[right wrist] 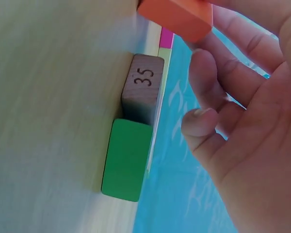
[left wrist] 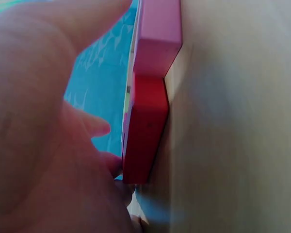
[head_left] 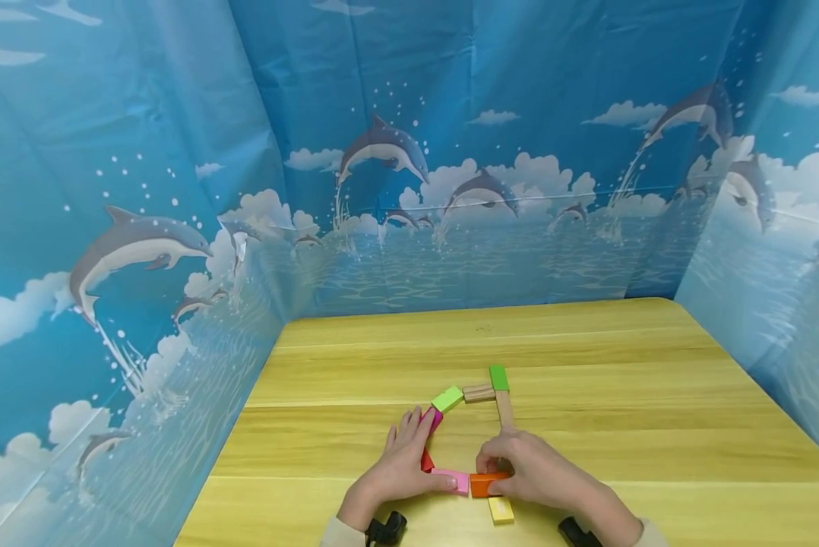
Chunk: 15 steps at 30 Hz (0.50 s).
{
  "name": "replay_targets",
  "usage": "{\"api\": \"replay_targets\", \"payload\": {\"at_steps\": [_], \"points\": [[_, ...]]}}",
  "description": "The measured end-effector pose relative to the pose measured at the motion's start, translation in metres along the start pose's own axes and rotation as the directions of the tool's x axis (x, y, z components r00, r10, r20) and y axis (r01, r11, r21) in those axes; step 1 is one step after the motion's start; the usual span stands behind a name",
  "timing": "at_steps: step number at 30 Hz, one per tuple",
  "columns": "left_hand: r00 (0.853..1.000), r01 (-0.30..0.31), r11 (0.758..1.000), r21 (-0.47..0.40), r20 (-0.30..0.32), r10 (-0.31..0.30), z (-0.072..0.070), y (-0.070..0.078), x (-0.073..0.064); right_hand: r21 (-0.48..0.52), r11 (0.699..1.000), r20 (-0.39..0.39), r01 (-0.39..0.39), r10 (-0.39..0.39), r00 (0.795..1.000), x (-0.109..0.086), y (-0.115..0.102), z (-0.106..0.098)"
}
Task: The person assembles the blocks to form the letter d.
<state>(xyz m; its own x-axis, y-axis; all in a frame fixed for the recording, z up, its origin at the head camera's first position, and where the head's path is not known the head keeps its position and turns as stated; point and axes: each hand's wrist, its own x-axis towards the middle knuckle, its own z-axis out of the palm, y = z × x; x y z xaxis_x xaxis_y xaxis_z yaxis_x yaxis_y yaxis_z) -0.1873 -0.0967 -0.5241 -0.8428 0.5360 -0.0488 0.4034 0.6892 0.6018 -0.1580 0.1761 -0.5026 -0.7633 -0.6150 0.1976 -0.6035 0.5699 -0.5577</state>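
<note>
My right hand (head_left: 535,465) pinches an orange block (head_left: 479,485) between thumb and fingers, at the near side of a ring of blocks lying flat on the table. My left hand (head_left: 397,465) lies along the ring's left side, its thumb on a pink block (head_left: 459,482) and its extended fingers by a magenta block (head_left: 436,419). A red block (left wrist: 148,126), partly hidden in the head view, meets the pink one beneath the left palm. Just nearer than the orange block is a yellow block (head_left: 501,510).
Across the far side run a lime block (head_left: 447,399), a brown wooden block (head_left: 479,393) and a green block (head_left: 498,377). A plain wooden block (head_left: 504,409) reaches from the green one toward my right hand. The wooden table (head_left: 656,395) ends at a dolphin-print curtain (head_left: 409,266).
</note>
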Motion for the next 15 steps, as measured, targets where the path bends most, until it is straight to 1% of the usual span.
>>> {"api": "replay_targets", "payload": {"at_steps": [3, 7, 10, 15], "points": [[1.0, -0.01, 1.0, 0.013, 0.01, 0.01, -0.001, 0.001, -0.001, 0.047, 0.999, 0.01, 0.013, -0.013, 1.0, 0.001, 0.002, 0.0], [1.0, -0.008, 1.0, 0.014, 0.01, 0.008, 0.001, 0.002, -0.002, 0.124, 0.992, 0.014, -0.019, 0.017, 1.0, 0.0, 0.001, -0.004], [1.0, -0.001, 1.0, 0.008, 0.009, 0.001, 0.002, 0.001, -0.003, 0.155, 0.986, -0.005, -0.055, 0.057, 0.998, -0.001, 0.0, -0.01], [1.0, -0.007, 1.0, -0.016, 0.012, 0.008, -0.001, -0.003, -0.003, 0.165, 0.983, -0.056, -0.074, 0.085, 0.995, 0.004, 0.004, -0.023]]}}
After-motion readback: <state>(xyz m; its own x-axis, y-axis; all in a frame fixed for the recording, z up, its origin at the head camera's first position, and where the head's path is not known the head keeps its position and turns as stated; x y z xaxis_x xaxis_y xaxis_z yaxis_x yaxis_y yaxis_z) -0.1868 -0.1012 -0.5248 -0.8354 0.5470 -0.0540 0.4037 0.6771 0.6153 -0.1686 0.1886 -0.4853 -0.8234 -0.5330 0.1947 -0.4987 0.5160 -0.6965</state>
